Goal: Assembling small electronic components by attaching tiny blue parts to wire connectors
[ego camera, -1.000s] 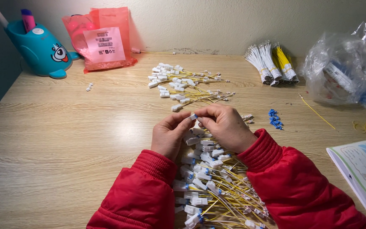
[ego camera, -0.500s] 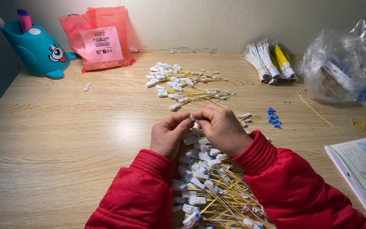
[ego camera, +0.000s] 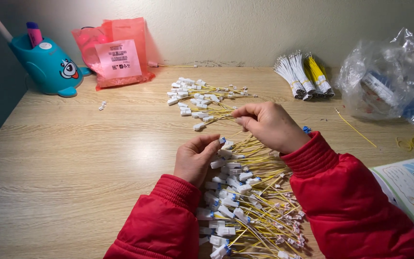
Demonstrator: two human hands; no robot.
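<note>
Here the left hand (ego camera: 195, 158) pinched a white connector with a blue tab (ego camera: 222, 141) between thumb and fingertips, right at the top edge of the near pile of yellow-wire connectors (ego camera: 245, 201). The right hand (ego camera: 269, 125) sat just beyond that pile, fingers closed together near the end of a thin yellow wire (ego camera: 242, 136); whether it actually gripped the wire could not be told. That wire ran up and right from the connector in the left hand toward the right hand. Both arms wore red sleeves (ego camera: 346, 206).

The near pile lay on the wooden bench (ego camera: 73, 168) between the two sleeves, white housings to its left side, yellow wires fanned to its right. Past the pile, farther from the person, lay a second heap of the same connectors (ego camera: 197, 98), well apart from it. Far left of the pile stood a teal whale-shaped pen holder (ego camera: 49, 67) against the wall, with a red plastic bag bearing a pink label (ego camera: 116, 52) just beside it. Far right of the pile lay bundles of white and yellow wires (ego camera: 303, 76), then a crumpled clear plastic bag (ego camera: 389, 76). A loose yellow wire (ego camera: 355, 128) lay right of the pile, and a picture book (ego camera: 413, 187) lay at the bench's right edge.
</note>
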